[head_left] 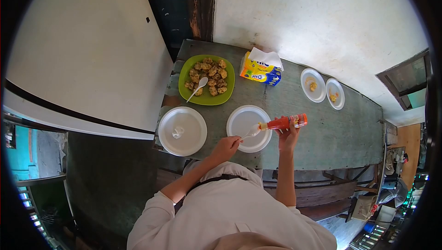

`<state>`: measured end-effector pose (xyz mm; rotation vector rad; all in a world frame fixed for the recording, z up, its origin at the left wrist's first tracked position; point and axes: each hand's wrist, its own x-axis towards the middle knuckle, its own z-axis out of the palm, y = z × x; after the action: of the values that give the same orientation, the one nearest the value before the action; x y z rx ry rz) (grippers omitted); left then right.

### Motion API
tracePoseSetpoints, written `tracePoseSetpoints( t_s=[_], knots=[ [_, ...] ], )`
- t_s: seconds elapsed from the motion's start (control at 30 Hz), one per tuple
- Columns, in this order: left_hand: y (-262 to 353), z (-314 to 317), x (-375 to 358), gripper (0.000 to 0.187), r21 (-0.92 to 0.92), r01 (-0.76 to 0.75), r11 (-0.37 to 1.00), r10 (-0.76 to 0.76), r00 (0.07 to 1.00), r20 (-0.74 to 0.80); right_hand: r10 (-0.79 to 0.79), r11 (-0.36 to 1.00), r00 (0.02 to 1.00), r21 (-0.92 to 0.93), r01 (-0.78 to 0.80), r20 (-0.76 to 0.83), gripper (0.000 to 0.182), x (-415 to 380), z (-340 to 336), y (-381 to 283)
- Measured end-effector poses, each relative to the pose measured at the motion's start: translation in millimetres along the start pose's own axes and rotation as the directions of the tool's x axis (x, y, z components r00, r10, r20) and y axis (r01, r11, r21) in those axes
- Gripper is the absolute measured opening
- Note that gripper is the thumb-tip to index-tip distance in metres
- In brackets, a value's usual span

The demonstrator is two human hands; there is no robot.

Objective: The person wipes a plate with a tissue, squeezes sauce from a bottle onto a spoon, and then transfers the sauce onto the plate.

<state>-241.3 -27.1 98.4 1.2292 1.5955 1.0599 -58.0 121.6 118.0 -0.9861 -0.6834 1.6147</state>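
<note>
One table lies under my hands. Beyond them sits one green plate of fried pieces and one tissue box. Four white plates: one beneath my hands, one left of them, two small ones far right. My right hand grips the one sauce bottle, tipped over the one spoon pinched in my left hand

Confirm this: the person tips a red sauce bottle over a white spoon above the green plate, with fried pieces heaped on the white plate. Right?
Not quite. The head view shows the right hand tipping the red sauce bottle over the white spoon, held by the left hand, above an empty white plate. The fried pieces sit on the green plate.
</note>
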Motion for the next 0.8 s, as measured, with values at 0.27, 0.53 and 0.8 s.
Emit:
tracePoseSetpoints(
  t_s=[0.27,0.53,0.8],
  knots=[
    [-10,4,0,0.019,-0.034,-0.065,0.997,0.064,0.997,-0.041,0.002,1.0,1.0,-0.008,-0.002,0.0,0.036,1,-1,1],
    [-10,4,0,0.019,-0.045,-0.015,0.999,0.014,0.999,-0.036,0.005,1.0,1.0,0.013,-0.005,-0.005,0.035,1,-4,3],
    [-4,0,0,0.018,-0.022,-0.001,1.0,0.0,0.999,-0.037,0.004,1.0,1.0,0.013,-0.003,-0.002,0.037,2,-5,2]
  ],
)
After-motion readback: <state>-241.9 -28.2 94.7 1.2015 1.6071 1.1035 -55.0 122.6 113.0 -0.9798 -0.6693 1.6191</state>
